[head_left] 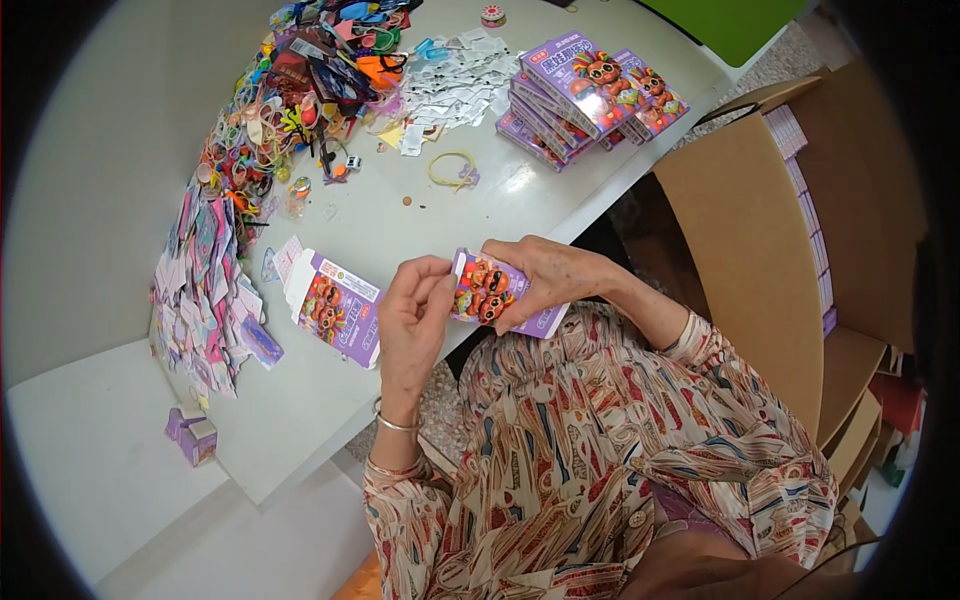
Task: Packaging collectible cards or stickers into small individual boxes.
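Note:
Over the table's front edge I hold a purple printed cardboard box (543,322) with a cartoon picture on its face. My right hand (560,272) wraps round its right part, thumb across the front. At the box's left end my left hand (418,300) is closed, its thumb and fingertips pinching the end; whether that end is sealed is hidden by the fingers. Just left of my left hand lies a second purple box (340,305), with its white end flaps standing out.
Several filled-looking purple boxes (585,85) are stacked at the far right. Small toys and bands (270,130) heap along the left, beside white paper packets (460,75) and pink-purple packets (205,290). A yellow band (453,168) lies mid-table. A large carton (750,220) stands right.

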{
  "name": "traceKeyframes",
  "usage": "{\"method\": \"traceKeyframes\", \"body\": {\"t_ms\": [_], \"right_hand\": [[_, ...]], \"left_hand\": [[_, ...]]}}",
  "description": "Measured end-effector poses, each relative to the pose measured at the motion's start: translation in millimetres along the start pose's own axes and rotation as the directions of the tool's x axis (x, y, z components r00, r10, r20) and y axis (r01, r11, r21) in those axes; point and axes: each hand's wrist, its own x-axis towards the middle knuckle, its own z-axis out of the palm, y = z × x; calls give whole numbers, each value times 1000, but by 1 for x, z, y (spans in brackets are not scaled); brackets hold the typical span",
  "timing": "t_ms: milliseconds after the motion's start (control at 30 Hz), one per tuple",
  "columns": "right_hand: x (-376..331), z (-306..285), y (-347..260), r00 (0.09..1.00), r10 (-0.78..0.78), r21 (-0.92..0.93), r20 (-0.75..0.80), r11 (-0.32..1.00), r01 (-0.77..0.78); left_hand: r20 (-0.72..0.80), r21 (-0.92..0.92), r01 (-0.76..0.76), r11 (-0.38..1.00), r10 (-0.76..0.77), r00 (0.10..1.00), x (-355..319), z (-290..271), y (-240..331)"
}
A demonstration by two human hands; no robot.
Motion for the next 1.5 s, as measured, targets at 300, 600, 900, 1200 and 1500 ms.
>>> {"method": "traceKeyframes", "body": {"t_ms": [300, 600, 900, 1200, 1500], "right_hand": [[-3, 0, 1, 997, 54, 47, -61, 998, -51], [-2, -1, -4, 997, 71, 99, -36, 993, -67], [-1, -1, 3, 999, 28, 58, -15, 998, -27], [-3, -1, -2, 1000, 31, -13, 2, 999, -30], [-4, -2, -3, 1000, 22, -38, 14, 999, -21]], "left_hand": [[-22, 477, -60, 877, 80, 997, -10, 11, 0], [-78, 446, -199, 873, 259, 963, -17, 21, -14], [-13, 33, -81, 996, 81, 997, 0, 11, -8], [-73, 486, -339, 806, 424, 903, -15, 28, -22], [36, 185, -23, 982, 17, 999, 8, 3, -2]]}}
